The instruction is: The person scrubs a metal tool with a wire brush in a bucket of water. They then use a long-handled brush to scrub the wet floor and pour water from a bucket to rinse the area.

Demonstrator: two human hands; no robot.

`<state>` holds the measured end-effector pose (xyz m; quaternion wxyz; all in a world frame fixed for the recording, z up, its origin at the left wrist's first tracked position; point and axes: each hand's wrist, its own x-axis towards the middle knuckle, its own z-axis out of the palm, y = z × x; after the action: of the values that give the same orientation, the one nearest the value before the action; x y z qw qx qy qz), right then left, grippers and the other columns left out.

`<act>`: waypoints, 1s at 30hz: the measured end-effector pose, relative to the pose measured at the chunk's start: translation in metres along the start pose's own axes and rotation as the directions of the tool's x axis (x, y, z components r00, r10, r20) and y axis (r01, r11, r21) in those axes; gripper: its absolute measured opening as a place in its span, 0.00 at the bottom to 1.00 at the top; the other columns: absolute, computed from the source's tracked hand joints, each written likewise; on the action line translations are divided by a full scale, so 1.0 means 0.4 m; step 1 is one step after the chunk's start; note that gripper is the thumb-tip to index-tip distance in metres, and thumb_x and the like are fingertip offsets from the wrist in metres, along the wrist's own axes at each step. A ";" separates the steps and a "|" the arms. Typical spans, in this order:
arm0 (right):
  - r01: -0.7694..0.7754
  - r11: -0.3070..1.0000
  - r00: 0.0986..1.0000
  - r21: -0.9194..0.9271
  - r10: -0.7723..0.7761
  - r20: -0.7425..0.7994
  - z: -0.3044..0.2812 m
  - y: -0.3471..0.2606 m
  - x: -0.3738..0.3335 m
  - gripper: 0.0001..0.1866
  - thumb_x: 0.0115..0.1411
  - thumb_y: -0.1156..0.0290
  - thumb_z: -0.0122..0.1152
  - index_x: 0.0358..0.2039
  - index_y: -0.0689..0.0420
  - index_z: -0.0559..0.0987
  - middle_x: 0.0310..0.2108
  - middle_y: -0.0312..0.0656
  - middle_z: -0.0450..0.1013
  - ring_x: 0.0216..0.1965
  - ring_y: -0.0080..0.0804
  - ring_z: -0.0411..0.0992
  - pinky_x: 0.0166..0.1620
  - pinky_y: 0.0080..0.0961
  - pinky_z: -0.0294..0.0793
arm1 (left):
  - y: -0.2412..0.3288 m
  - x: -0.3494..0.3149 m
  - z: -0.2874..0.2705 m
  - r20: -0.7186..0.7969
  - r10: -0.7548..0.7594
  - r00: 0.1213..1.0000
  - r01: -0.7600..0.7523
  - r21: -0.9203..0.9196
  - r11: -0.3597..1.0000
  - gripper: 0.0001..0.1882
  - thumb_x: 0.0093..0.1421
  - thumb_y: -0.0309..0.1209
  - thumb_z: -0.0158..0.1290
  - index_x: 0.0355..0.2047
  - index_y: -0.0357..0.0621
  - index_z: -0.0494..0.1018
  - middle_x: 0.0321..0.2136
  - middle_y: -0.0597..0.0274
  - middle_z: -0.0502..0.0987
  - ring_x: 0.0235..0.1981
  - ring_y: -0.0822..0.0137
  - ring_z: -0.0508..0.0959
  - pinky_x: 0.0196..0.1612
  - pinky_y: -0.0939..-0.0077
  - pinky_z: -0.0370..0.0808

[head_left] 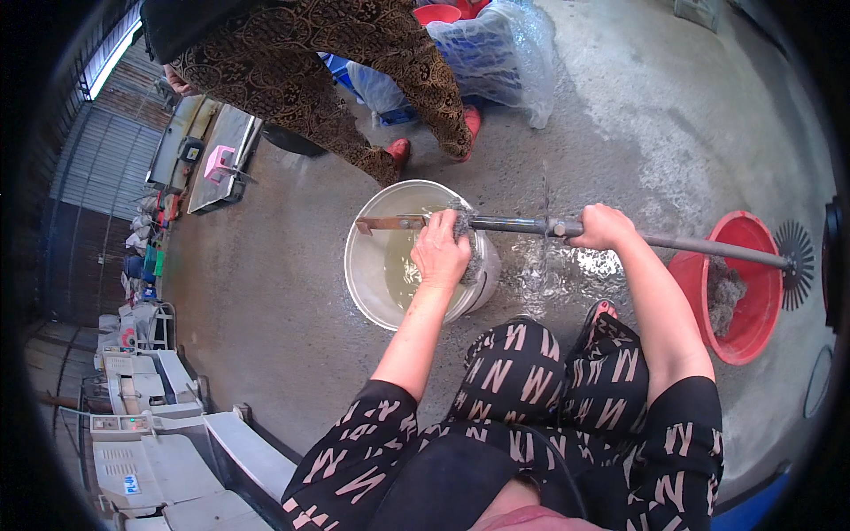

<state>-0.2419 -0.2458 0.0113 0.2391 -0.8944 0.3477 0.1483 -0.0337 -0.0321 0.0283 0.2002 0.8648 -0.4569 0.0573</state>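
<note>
A long metal pole [512, 224] lies crosswise in front of me, with a brownish flat bracket [386, 224] at its left end. My left hand [440, 249] is closed around the pole near that bracket, with a grey fibrous wad [473, 265] pressed against it. Below this hand stands a white bucket [361, 288] holding cloudy greenish water. My right hand [603, 227] grips the pole farther right, beside a small collar. At the pole's far right end is a dark round disc with radial slots [796, 266].
A red basin [739, 350] with a grey fibrous clump [726, 296] sits at the right, under the pole. Another person in patterned trousers [292, 97] and red shoes stands beyond the bucket. Plastic sheeting [505, 53] covers blue crates behind. Grey machines [159, 460] line the left. The concrete floor is wet.
</note>
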 end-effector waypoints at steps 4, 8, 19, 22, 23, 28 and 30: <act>-0.002 1.000 1.000 0.017 0.002 0.021 -0.016 -0.014 -0.006 0.21 0.42 0.51 0.65 0.29 0.55 0.82 0.29 0.49 0.78 0.35 0.45 0.77 0.41 0.39 0.75 | 0.075 -0.043 0.006 -0.057 0.171 0.984 -0.170 0.021 0.985 0.18 0.45 0.29 0.55 0.39 0.51 0.70 0.39 0.61 0.74 0.36 0.55 0.77 0.39 0.58 0.75; 0.003 1.000 1.000 -0.001 -0.003 -0.005 -0.001 -0.001 0.000 0.21 0.42 0.51 0.65 0.29 0.55 0.82 0.30 0.49 0.78 0.35 0.45 0.77 0.42 0.39 0.75 | -0.015 -0.006 0.012 -0.046 0.031 0.998 -0.031 0.008 0.999 0.19 0.44 0.30 0.57 0.39 0.51 0.70 0.40 0.61 0.73 0.37 0.56 0.76 0.38 0.59 0.76; -0.001 0.999 0.999 0.033 0.000 0.035 -0.017 -0.010 -0.005 0.21 0.40 0.52 0.65 0.28 0.56 0.82 0.29 0.50 0.78 0.34 0.46 0.76 0.40 0.39 0.75 | 0.048 -0.027 -0.003 -0.024 -0.025 0.999 0.026 0.030 0.999 0.17 0.44 0.30 0.57 0.38 0.51 0.71 0.41 0.60 0.75 0.39 0.54 0.77 0.39 0.60 0.75; -0.018 1.000 0.998 0.015 0.018 0.056 -0.019 -0.018 -0.004 0.22 0.42 0.51 0.65 0.30 0.57 0.82 0.31 0.50 0.78 0.37 0.45 0.76 0.42 0.39 0.75 | 0.066 -0.050 0.007 -0.041 0.153 0.987 -0.151 0.047 0.987 0.18 0.43 0.31 0.57 0.38 0.50 0.71 0.38 0.59 0.74 0.38 0.55 0.77 0.37 0.60 0.76; -0.027 1.000 0.998 0.005 0.026 0.063 -0.020 -0.021 -0.005 0.23 0.42 0.50 0.65 0.31 0.58 0.82 0.33 0.49 0.78 0.38 0.44 0.76 0.43 0.39 0.75 | 0.028 -0.032 0.003 -0.055 0.111 0.992 -0.108 0.053 0.993 0.18 0.43 0.31 0.57 0.38 0.50 0.71 0.38 0.59 0.74 0.37 0.55 0.77 0.37 0.60 0.76; -0.016 0.999 0.998 0.033 0.014 0.064 -0.013 -0.009 0.002 0.22 0.41 0.51 0.66 0.29 0.56 0.82 0.30 0.49 0.78 0.35 0.45 0.77 0.41 0.39 0.75 | 0.068 -0.037 -0.001 0.010 0.077 0.997 -0.078 0.054 0.995 0.17 0.43 0.30 0.56 0.37 0.51 0.70 0.37 0.59 0.74 0.38 0.55 0.77 0.40 0.60 0.75; -0.016 0.999 0.998 0.029 0.015 0.053 -0.010 -0.005 0.001 0.22 0.41 0.51 0.66 0.28 0.56 0.83 0.30 0.50 0.78 0.35 0.45 0.77 0.40 0.39 0.75 | 0.064 -0.036 0.014 -0.021 0.175 0.984 -0.174 0.049 0.984 0.17 0.43 0.30 0.55 0.37 0.51 0.70 0.37 0.59 0.74 0.37 0.55 0.77 0.38 0.61 0.75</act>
<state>-0.2398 -0.2471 0.0151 0.2601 -0.8839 0.3501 0.1688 -0.0632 -0.0360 0.0266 0.1797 0.8252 -0.5268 0.0963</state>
